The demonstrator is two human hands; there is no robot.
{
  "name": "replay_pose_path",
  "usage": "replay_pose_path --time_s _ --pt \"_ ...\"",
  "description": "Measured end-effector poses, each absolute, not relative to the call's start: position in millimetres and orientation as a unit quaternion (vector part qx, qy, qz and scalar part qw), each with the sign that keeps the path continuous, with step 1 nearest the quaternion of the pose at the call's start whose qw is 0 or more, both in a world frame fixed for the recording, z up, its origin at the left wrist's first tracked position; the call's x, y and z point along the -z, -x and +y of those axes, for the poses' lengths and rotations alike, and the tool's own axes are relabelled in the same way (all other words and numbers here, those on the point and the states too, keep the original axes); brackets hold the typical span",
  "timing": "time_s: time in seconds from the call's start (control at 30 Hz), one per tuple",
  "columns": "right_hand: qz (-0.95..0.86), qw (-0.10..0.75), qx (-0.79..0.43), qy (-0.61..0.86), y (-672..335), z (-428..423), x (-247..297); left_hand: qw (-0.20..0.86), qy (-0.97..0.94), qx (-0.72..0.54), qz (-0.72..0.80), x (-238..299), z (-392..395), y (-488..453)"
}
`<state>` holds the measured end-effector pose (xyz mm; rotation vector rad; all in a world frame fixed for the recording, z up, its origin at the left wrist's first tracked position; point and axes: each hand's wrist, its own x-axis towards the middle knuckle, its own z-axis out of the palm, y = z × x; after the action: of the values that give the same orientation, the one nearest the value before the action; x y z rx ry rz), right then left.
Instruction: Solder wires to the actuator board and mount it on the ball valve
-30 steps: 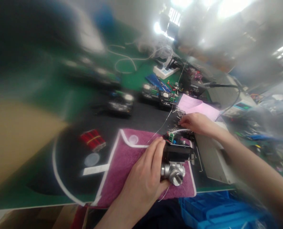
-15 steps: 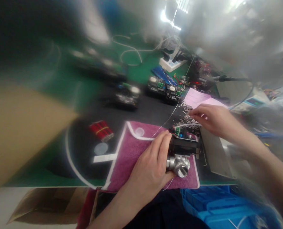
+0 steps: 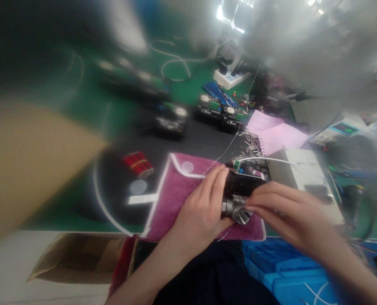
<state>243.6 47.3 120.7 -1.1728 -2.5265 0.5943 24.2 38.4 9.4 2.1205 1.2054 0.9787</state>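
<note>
My left hand (image 3: 204,203) is wrapped round the left side of a black housing (image 3: 241,184) joined to a shiny metal valve body (image 3: 239,211). A small circuit board (image 3: 239,166) with a green terminal block shows at the housing's far end. The unit lies on a purple towel (image 3: 175,190) with white edging. My right hand (image 3: 286,207) is at the valve body's right side, its thumb and fingertips pinched together. Whatever is between those fingertips is too small to make out.
Loose screws and nuts (image 3: 252,144) lie beyond the unit, beside pink paper (image 3: 280,135). Similar board units (image 3: 220,112) stand farther back. Red bundled parts (image 3: 138,164) lie left of the towel. A pale metal box (image 3: 305,169) stands right; blue crates (image 3: 290,267) sit below the table edge.
My right hand has come back from the loose screws and nuts to the valve body. My left hand keeps its hold on the unit. The view has shifted slightly.
</note>
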Motion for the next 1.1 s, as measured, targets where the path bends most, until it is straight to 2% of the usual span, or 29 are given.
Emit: replay_pose_path --time_s 0.23,0.37,0.5,0.77,1.1 --pt "-0.887 0.139 -0.202 0.391 -241.7 42.4 -97.9 0.226 -0.782 -0.367 0.45 -10.6 37.8 -27.2" --pt "-0.892 0.146 -0.174 0.39 -243.3 47.4 -108.7 0.205 -0.77 -0.387 0.464 -20.8 43.4 -33.4" --pt "-0.891 0.155 -0.136 0.406 -247.9 64.8 -125.3 0.235 -0.756 -0.384 0.475 -30.9 53.8 -37.0" --pt "-0.914 0.011 -0.181 0.363 -247.0 102.7 -135.3 0.276 -0.736 -0.394 0.476 -23.2 57.8 -35.2" --pt "-0.945 -0.105 -0.114 0.289 -219.4 108.1 -147.4 0.281 -0.732 -0.391 0.483 -22.4 57.1 -34.8"
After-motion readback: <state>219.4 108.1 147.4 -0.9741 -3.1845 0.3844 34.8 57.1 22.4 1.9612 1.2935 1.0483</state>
